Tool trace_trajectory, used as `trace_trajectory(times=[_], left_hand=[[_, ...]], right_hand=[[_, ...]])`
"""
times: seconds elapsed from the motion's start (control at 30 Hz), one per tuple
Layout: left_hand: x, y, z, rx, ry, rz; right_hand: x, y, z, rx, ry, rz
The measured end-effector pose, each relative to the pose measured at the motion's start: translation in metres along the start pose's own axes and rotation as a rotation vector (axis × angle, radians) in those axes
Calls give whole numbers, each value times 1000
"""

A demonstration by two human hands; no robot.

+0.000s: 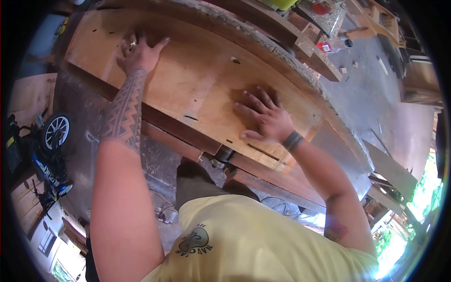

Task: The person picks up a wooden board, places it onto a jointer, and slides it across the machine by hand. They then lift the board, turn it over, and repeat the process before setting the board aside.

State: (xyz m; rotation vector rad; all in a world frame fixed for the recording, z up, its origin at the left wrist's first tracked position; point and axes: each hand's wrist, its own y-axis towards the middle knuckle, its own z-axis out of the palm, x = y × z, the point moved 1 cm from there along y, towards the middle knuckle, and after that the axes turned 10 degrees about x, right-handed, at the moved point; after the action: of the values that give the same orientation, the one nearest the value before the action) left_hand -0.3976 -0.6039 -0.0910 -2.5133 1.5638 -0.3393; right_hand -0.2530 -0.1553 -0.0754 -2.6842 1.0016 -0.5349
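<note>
My left grip [141,55] and right grip [267,120] are lying spread flat on a long tan wooden board [188,70], slanting upper left to lower right; my yellow shirt [263,235] is showing "NAVO".

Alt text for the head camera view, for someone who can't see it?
A person's left hand and right hand rest palm-down, fingers spread, on a long wooden board. The person wears a yellow shirt; a spoked wheel shows at the picture's left edge.

On the panel [206,80], the left hand [141,57] lies leftward, the right hand [268,120] near the right end; a bottle [337,45] lies beyond the far edge.
</note>
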Motion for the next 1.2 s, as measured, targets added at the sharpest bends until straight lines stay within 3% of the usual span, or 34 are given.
trace_trajectory(times=[0.77,1.2], left_hand=[[37,38,-20,66,18,-30],[62,65,-18,3,2,-19]], right_hand=[[20,55,-19,12,36,-14],[31,87,-29,29,39,-13]])
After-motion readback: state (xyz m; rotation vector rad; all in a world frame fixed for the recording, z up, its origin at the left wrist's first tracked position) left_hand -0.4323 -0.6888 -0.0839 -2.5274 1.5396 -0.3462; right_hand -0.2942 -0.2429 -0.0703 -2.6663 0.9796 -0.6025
